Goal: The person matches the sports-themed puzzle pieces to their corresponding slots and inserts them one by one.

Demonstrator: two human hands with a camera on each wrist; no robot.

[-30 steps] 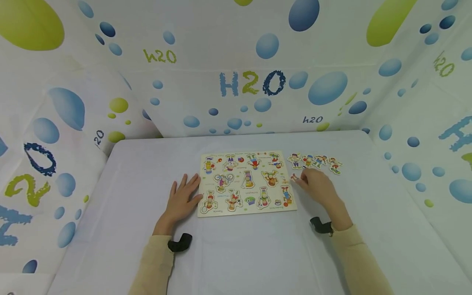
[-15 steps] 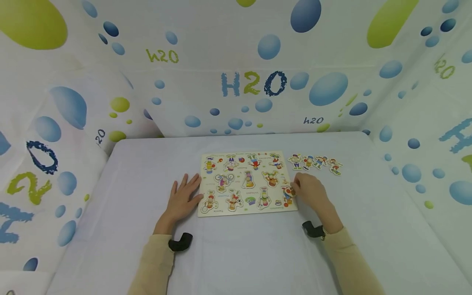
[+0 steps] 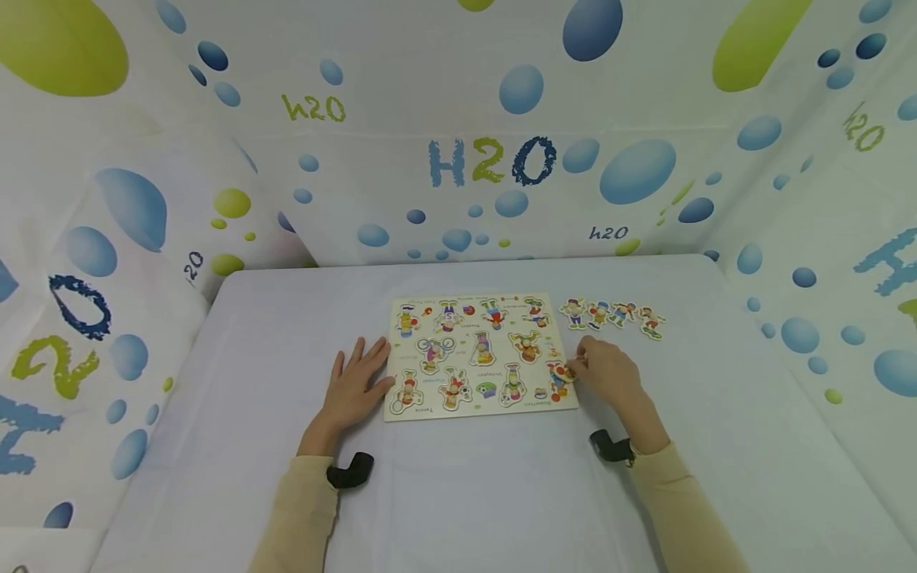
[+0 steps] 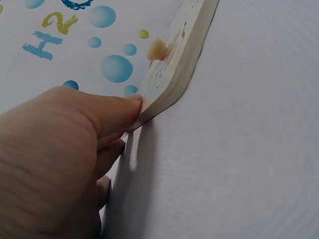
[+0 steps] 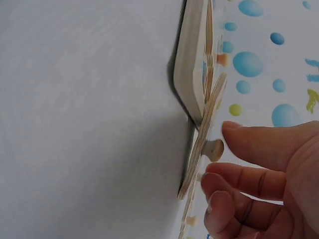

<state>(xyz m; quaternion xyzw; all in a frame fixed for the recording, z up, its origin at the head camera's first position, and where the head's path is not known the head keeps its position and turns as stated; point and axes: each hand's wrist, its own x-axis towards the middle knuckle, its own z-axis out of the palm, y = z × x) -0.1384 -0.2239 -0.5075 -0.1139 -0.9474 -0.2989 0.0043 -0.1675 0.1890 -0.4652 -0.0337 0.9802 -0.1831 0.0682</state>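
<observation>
Left hand [image 3: 353, 387] flat, fingers straight, pressing left edge of wooden cartoon-figure puzzle board [image 3: 478, 355] mid-table. Right hand [image 3: 605, 372] pinches small painted wooden figure piece [image 3: 559, 377] at board's near right corner.

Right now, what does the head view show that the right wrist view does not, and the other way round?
Only the head view shows the left hand flat beside the puzzle board and four loose pieces lying on the table. Only the right wrist view shows the piece tilted against the board's edge, its peg by the fingertips. Both show the right hand at the board.
</observation>
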